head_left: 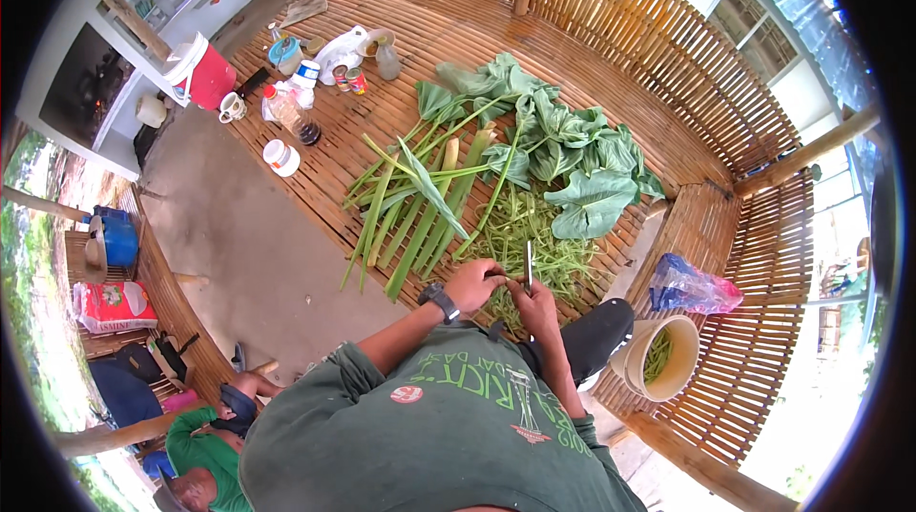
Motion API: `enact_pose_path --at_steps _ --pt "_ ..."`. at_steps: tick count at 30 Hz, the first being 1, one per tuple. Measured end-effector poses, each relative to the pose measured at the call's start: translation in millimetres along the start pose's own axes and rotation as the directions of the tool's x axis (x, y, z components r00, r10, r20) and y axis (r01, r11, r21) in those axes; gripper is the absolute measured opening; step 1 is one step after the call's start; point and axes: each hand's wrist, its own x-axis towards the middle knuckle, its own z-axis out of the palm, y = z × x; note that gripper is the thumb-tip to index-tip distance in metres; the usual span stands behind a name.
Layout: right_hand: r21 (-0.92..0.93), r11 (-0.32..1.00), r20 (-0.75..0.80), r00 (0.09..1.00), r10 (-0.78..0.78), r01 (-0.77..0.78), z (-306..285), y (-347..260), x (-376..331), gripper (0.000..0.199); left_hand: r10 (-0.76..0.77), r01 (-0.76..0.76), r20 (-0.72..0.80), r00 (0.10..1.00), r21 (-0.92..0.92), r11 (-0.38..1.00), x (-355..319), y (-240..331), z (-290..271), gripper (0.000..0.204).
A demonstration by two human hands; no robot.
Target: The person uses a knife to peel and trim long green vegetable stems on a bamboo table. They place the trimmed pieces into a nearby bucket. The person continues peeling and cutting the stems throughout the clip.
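My right hand [534, 304] is closed around a knife [529, 259], its narrow blade pointing up and away from me. Close beside it, my left hand [474, 285], with a dark watch on the wrist, is pinched; whatever lies between its fingers is too small to make out. Just beyond both hands spreads a heap of thin green peelings [549, 235]. Long thick green stalks [420, 211] lie to the left of the heap, on a bamboo slat platform [324, 197]. Behind the heap are large broad green leaves [592, 192], several still joined to stalks.
A whitish bucket [682, 335] with green pieces inside stands at right, near a blue-and-pink plastic bag [695, 285]. Jars, tins and a bottle [291, 111] crowd the platform's far left beside a red bucket [207, 75]. Another person in green [215, 455] is at lower left.
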Motion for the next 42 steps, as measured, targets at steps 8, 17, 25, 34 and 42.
enact_pose_path --at_steps 8,17,25,34,42 --pt "0.617 0.767 -0.097 0.949 0.298 -0.178 -0.8 -15.9 -1.4 0.016 -0.288 0.281 0.066 0.955 -0.499 0.819 6.5 2.0 14.8 0.028" --pt "0.603 0.773 -0.072 0.951 0.299 -0.198 10.0 -6.5 1.2 0.015 -0.26 0.217 0.057 0.964 -0.734 0.643 16.9 -21.3 52.2 0.028" --pt "0.661 0.718 -0.055 0.941 0.334 -0.217 8.8 -20.0 -0.2 0.019 -0.1 0.052 -0.063 0.993 -0.525 0.849 5.8 19.1 41.6 0.035" --pt "0.729 0.672 -0.169 0.918 0.36 -0.129 -42.4 -0.7 -5.9 0.022 -0.242 0.328 0.241 0.94 -0.832 0.448 20.5 -2.3 49.7 0.039" --pt "0.356 0.876 -0.899 0.374 0.227 0.326 -210.6 -35.8 -96.0 0.027 -0.259 0.404 0.324 0.91 -0.832 0.38 22.9 -61.2 14.4 0.034"
